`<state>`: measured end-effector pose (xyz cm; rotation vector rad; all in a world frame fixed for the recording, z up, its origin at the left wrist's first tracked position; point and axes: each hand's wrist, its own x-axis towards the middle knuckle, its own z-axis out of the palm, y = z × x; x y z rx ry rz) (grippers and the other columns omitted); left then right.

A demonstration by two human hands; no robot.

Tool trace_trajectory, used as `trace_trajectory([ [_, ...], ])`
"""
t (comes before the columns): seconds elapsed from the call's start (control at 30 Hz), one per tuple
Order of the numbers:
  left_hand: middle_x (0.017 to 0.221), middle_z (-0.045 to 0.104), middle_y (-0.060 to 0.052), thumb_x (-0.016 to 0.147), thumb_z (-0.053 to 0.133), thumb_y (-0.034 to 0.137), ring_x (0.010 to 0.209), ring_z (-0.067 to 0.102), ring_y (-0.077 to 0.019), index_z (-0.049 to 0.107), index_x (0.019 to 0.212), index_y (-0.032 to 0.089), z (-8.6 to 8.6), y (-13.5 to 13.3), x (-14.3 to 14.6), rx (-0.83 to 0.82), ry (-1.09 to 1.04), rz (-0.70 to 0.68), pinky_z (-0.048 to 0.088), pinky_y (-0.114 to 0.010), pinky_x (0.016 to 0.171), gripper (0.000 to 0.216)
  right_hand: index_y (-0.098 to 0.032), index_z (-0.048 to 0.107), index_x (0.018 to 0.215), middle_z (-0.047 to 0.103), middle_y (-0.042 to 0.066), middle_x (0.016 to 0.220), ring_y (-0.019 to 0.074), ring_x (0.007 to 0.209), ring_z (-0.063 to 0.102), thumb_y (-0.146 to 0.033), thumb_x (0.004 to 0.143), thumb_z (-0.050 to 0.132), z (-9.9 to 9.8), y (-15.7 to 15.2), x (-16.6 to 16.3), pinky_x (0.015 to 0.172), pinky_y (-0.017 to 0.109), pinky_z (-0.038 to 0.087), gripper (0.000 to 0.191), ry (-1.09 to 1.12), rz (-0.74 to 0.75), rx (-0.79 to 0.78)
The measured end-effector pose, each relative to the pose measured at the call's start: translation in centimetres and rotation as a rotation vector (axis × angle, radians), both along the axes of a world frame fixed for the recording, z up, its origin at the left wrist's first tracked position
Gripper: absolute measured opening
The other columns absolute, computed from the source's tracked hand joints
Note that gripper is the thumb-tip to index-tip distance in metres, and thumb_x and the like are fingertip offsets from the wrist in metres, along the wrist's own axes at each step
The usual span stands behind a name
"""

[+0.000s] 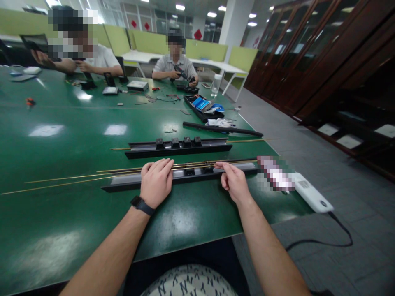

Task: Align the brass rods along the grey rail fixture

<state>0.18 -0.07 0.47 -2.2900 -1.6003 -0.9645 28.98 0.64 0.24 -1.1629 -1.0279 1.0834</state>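
A long black channel rail (123,183) lies on the green table in front of me, with a pale strip inside and small black blocks (189,171) in it. Several thin brass-coloured rods (77,177) run along and over it, sticking out far past its left end. My left hand (157,181), wearing a dark watch, is closed over the rods and rail, its fingertips hidden behind the knuckles. On the right, my right hand (233,180) reaches the rods with its index finger forward and other fingers curled; its grip looks like a pinch.
A second black rail (179,153) with several blocks and rods lies beyond. Behind it are a dark bar (222,129), gloves (220,122) and a black tray (197,110). A phone (274,172) and white power strip (311,193) sit right. Two people work across the table.
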Motion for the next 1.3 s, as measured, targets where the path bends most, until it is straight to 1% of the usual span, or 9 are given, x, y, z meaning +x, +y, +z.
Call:
trace_trajectory([
  [0.27,0.137,0.076,-0.008,0.105,0.051,0.024,0.128,0.069,-0.0288,0.071,0.133,0.025,0.15,-0.07,0.03,-0.006,-0.010,0.001,0.039,-0.051,0.109,0.034,-0.017,0.082,0.109,0.081,0.013,0.108,0.0034,0.037,0.046,-0.060,0.088,0.076,0.02,-0.01,-0.01,0.030,0.018,0.025,0.048,-0.018,0.002,-0.016],
  [0.73,0.137,0.076,-0.009,0.106,0.050,0.025,0.128,0.069,-0.0284,0.071,0.134,0.022,0.13,-0.03,-0.04,-0.007,-0.008,-0.006,0.039,-0.050,0.110,0.035,-0.018,0.082,0.111,0.081,0.013,0.109,0.0037,0.037,0.047,-0.062,0.089,0.074,-0.24,0.02,0.03,0.030,0.019,0.026,0.049,-0.030,0.023,-0.009],
  [0.97,0.137,0.075,-0.010,0.105,0.048,0.025,0.129,0.069,-0.0297,0.071,0.135,0.025,0.16,0.01,-0.09,-0.038,-0.027,-0.021,0.040,-0.051,0.110,0.038,-0.017,0.082,0.105,0.082,0.012,0.102,0.0033,0.036,0.044,-0.058,0.088,0.075,0.15,0.13,0.05,0.030,0.019,0.025,0.045,0.002,-0.074,0.020],
  [1.17,0.137,0.075,-0.011,0.103,0.049,0.024,0.129,0.068,-0.0299,0.071,0.135,0.024,0.18,0.08,-0.14,-0.047,-0.031,-0.029,0.041,-0.051,0.111,0.038,-0.015,0.080,0.101,0.081,0.014,0.104,0.0034,0.037,0.045,-0.057,0.087,0.075,0.45,0.26,0.10,0.029,0.019,0.023,0.044,0.027,-0.148,0.035],
  [1.3,0.137,0.075,-0.011,0.104,0.049,0.025,0.129,0.068,-0.0306,0.071,0.136,0.023,0.26,0.04,-0.12,-0.061,-0.029,-0.027,0.042,-0.052,0.110,0.039,-0.015,0.079,0.098,0.081,0.014,0.103,0.0033,0.036,0.045,-0.055,0.087,0.076,0.30,0.45,0.26,0.028,0.019,0.023,0.042,0.063,-0.218,0.038],
])
